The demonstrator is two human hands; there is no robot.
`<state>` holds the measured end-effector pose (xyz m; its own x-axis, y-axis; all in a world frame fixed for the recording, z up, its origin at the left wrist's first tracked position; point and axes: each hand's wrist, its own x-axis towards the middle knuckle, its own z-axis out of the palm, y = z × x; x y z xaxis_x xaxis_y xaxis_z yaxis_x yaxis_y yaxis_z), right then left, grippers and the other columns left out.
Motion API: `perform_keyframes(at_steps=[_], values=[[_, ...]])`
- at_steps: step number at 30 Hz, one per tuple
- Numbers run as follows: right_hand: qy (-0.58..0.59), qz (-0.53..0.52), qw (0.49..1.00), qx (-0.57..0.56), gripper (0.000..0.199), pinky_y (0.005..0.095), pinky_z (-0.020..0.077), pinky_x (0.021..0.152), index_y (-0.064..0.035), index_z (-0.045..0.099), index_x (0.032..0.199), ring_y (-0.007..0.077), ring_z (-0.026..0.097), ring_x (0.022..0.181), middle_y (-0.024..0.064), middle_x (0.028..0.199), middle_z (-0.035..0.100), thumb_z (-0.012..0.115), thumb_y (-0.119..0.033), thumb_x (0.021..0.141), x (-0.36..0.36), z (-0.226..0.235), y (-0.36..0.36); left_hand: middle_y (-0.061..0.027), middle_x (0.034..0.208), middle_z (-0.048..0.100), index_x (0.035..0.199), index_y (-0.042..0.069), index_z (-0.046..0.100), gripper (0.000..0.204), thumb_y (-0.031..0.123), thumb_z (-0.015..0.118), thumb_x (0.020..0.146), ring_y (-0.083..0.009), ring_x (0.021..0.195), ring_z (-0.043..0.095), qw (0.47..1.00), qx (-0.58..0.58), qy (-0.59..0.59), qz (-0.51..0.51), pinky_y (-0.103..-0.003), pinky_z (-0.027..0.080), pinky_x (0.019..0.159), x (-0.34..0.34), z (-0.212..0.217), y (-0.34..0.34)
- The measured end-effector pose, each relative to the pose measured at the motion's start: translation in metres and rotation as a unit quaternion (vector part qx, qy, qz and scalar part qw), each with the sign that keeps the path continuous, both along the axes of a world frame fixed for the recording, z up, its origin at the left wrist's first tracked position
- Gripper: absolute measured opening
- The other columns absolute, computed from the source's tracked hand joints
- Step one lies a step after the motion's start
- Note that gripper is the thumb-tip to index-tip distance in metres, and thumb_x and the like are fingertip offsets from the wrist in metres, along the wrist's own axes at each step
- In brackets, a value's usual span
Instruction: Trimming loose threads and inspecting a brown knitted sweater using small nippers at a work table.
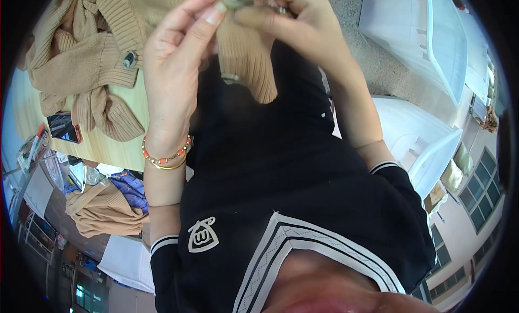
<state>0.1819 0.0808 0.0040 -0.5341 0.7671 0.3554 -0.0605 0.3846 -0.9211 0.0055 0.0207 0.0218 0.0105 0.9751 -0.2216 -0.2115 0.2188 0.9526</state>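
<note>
Both hands are close together at the top of the head view. Between them hangs a ribbed tan knitted garment [246,56], its lower edge over my dark-clad lap. My left hand [173,70] has thumb and fingers pinched at the garment's upper part, beside a small shiny greenish piece [238,1] whose kind I cannot make out. Opposite it, my right hand [305,27] is closed on the same part, thumb pressed toward the left fingertips. A small pale button-like piece [230,76] shows on the hanging ribbing. The fingertips are partly blurred.
More tan knitwear [81,59] lies heaped on a light wooden table [102,151] at left, with a dark phone-like device [64,128] beside it. Another tan knit [102,210] lies lower left. Large whitish plastic bins [403,37] stand on the right.
</note>
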Motion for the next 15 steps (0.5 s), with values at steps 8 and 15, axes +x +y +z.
perform_keyframes(at_steps=[8, 15], values=[[0.114, -0.059, 0.942, -0.311, 0.017, 0.0212, 0.0471, 0.072, -0.0001, 0.063, 0.099, 0.0061, 0.059, 0.079, 0.0, 0.09, 0.065, 0.062, -0.015, 0.091, -0.001, -0.002, 0.01, 0.0075, 0.087, 0.054, 0.127, 0.001, 0.054, 0.034, 0.014, 0.053, 0.096, 0.0029, 0.073, 0.041, 0.997, -0.039, -0.068, 0.009, -0.013, 0.031, 0.063, -0.013, -0.02, -0.021], [0.149, -0.076, 0.931, -0.325, 0.015, 0.0204, 0.0465, 0.073, -0.0013, 0.065, 0.096, 0.0058, 0.059, 0.08, -0.0004, 0.089, 0.065, 0.062, -0.015, 0.091, 0.001, -0.013, 0.012, -0.0031, 0.107, 0.062, 0.129, -0.003, 0.05, 0.037, 0.007, 0.053, 0.094, -0.0045, 0.093, 0.055, 0.994, -0.028, -0.101, -0.017, -0.015, 0.042, 0.078, -0.014, 0.0, -0.027]])
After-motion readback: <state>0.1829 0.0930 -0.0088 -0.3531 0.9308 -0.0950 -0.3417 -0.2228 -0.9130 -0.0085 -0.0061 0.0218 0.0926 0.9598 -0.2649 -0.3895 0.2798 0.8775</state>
